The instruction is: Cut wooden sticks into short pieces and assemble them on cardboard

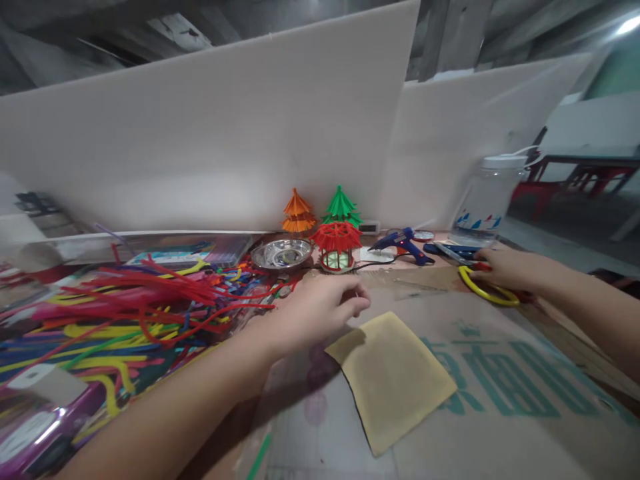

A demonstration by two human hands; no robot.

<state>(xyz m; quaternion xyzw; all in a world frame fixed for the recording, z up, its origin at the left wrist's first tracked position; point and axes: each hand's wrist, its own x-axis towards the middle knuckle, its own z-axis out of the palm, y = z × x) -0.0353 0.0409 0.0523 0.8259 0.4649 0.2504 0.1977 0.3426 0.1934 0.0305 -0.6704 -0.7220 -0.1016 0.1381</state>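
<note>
Pagodas [337,245] of pipe cleaner stand finished at twelve o'clock. Nearer, the left hand [320,310] hovers beside the uncut yellow sheet [395,377], fingers curled together, seemingly empty. At two o'clock the right hand [500,268] rests on yellow-handled scissors [487,291]; whether it clasps them I cannot tell.

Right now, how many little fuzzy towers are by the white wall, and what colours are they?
Orange tower: 1
Green tower: 1
Red tower: 1
Total: 3
</note>
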